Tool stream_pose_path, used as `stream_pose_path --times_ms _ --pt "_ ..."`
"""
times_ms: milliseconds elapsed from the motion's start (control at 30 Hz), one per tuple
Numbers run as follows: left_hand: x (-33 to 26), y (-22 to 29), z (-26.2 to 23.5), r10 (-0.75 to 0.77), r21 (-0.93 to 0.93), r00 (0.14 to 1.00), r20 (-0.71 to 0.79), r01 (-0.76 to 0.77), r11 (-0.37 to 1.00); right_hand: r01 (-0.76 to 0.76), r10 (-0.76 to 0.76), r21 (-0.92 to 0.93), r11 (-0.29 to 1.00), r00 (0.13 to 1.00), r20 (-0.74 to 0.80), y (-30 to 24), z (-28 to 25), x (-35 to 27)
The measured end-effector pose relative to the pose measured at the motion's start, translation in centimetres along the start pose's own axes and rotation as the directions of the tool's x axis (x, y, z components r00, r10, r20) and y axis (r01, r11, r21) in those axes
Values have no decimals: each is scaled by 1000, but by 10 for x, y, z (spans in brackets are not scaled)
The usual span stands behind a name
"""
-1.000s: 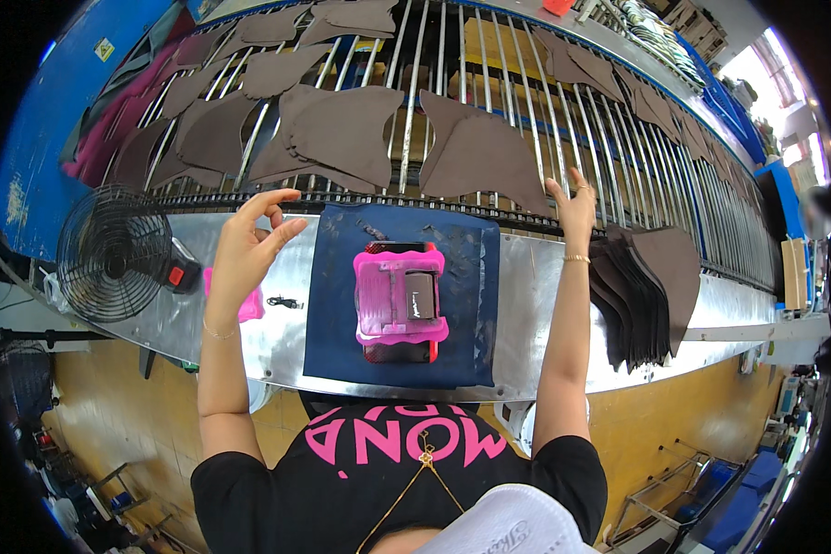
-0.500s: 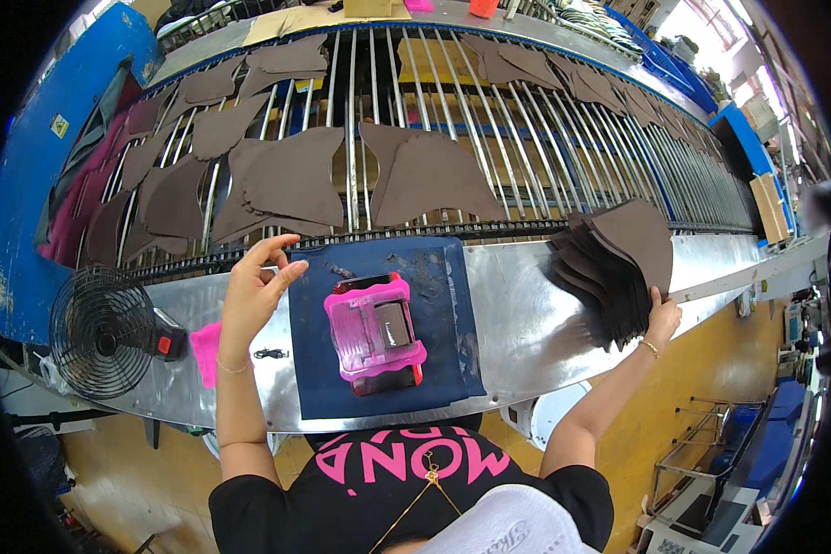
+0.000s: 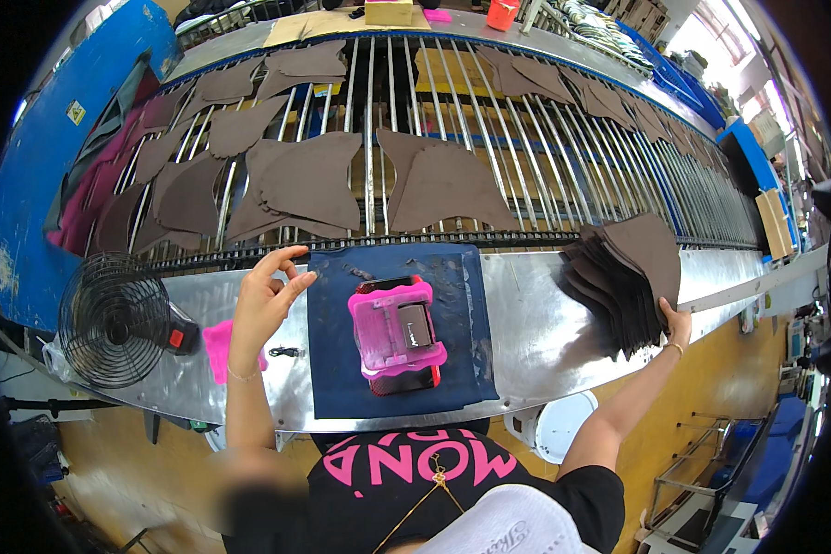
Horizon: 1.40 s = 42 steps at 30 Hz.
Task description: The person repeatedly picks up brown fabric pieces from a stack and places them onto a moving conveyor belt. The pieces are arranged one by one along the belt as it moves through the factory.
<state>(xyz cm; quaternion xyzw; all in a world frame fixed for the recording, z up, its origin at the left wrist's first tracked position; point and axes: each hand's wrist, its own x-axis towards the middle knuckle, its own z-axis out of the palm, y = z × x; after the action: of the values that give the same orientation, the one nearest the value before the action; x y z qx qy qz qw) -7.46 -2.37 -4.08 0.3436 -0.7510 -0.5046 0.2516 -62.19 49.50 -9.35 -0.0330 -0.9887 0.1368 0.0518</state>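
My left hand (image 3: 263,300) hovers open, fingers spread, just left of a dark blue mat (image 3: 462,369) on the metal table (image 3: 526,323). On the mat lies a pink and red block-shaped tool (image 3: 397,334). My right hand (image 3: 676,325) reaches far right and grips the near edge of a fanned stack of dark brown cut pieces (image 3: 623,272) lying on the table. Beyond the mat, single brown pieces (image 3: 434,185) lie spread on a conveyor of metal rods.
A small black wire-cage fan (image 3: 111,319) stands at the table's left end, with a pink scrap (image 3: 217,346) and a small black item (image 3: 286,352) beside it. A white stool (image 3: 563,425) sits below the table. Blue panels border the conveyor on the left.
My right hand left the conveyor's edge, swung out to the right and took hold of the brown stack. My left hand stayed raised beside the mat, dropping slightly.
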Motion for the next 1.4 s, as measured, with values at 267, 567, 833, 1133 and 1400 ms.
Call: stream_pose_path --times_ms 267,567,833,1133,1400 --pt "13 24 10 141 26 987 75 -144 989 490 -424 96 866 823 -378 -164 -86 -149" --pt "21 30 34 130 -371 990 56 -100 923 392 -660 895 212 733 -164 -284 -47 -305" --pt "-29 32 -61 88 -182 969 -229 -131 974 367 -945 930 27 313 -96 -317 6 -355" --pt "-53 21 -70 75 -43 980 -186 -84 996 630 -965 771 -94 132 -226 -304 13 -344" --pt "-23 16 8 345 340 911 226 -406 849 718 -925 658 229 371 -84 -224 29 -293"
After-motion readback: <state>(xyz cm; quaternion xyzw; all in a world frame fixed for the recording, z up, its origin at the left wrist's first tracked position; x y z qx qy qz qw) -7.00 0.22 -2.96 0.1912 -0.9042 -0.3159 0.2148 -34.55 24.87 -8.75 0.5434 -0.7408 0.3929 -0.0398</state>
